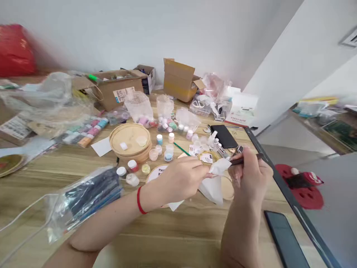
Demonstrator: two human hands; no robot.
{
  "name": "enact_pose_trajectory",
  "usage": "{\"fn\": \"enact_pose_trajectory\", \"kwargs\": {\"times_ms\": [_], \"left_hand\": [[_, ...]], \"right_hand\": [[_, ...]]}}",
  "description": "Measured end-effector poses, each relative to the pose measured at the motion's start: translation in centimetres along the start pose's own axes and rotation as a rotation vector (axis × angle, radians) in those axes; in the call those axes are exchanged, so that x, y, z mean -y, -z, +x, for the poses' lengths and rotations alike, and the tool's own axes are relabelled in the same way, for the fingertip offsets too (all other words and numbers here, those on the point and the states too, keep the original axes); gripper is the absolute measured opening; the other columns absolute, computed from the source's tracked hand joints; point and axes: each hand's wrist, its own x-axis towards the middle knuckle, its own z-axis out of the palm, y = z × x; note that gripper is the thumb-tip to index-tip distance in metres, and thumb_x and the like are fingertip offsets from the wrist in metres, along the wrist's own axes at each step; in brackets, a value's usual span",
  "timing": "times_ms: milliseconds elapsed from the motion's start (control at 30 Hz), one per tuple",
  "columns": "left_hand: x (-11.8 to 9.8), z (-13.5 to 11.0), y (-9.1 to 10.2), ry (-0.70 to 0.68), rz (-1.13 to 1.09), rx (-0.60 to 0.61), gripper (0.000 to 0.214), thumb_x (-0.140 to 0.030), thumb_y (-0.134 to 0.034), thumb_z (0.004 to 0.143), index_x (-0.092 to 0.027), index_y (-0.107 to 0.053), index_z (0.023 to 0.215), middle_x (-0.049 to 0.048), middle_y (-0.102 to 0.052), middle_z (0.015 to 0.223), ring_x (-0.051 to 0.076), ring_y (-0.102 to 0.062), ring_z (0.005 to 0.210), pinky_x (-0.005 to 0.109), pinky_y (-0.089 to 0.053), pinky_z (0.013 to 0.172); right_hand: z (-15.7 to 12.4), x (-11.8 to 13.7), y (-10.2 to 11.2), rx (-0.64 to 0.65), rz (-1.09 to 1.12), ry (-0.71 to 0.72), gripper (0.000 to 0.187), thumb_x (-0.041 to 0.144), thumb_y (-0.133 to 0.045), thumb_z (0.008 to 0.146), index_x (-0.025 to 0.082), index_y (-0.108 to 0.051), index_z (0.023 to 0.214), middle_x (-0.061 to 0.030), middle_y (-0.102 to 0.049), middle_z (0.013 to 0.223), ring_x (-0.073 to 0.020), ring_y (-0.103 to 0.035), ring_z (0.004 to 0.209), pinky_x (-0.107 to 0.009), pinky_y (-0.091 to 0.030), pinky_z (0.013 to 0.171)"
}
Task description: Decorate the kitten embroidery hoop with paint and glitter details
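My left hand, with a red cord round the wrist, is closed on a crumpled white tissue. My right hand grips a dark pen-like tool, whose front end meets the tissue; its tip is hidden there. Below my hands, another white sheet hangs or lies over the table. Partly under my left forearm is a round white disc with black lettering. A pale wooden round lies between my hands.
Small paint jars, stacked wooden rounds and a green pencil lie beyond my left hand. A black notebook is at the right. Cardboard boxes line the wall. A phone lies near the table's right edge.
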Motion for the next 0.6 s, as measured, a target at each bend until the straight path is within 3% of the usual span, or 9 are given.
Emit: {"fn": "enact_pose_trajectory", "kwargs": {"times_ms": [200,400,600], "left_hand": [[-0.1,-0.1,0.8,0.124,-0.215,-0.003,0.032,-0.022,-0.045,0.098,-0.015,-0.059,0.070,-0.0005,-0.061,0.066,0.011,-0.053,0.064,0.023,-0.038,0.062],[1.2,-0.4,1.4,0.452,-0.416,0.027,0.032,-0.028,-0.053,0.094,-0.016,-0.063,0.066,-0.0045,-0.057,0.059,0.008,-0.044,0.055,0.024,-0.030,0.055],[2.1,-0.3,1.6,0.619,-0.589,-0.094,0.041,-0.035,-0.051,0.092,-0.016,-0.048,0.055,-0.0047,-0.042,0.055,0.009,-0.036,0.054,0.025,-0.025,0.052]], "right_hand": [[-0.4,0.3,-0.6,0.060,0.057,-0.004,0.034,0.031,-0.067,0.081,0.015,-0.062,0.051,0.0065,-0.039,0.025,-0.0045,-0.028,0.019,-0.019,-0.019,0.027],[0.2,-0.1,-0.9,0.335,0.198,-0.115,0.029,0.037,-0.066,0.082,0.015,-0.065,0.063,0.0075,-0.043,0.030,-0.0038,-0.030,0.022,-0.018,-0.022,0.029],[-0.3,-0.8,-1.0,0.326,0.164,0.036,0.027,0.035,-0.063,0.086,0.015,-0.068,0.068,0.0038,-0.052,0.034,-0.0095,-0.042,0.026,-0.021,-0.032,0.031]]}}
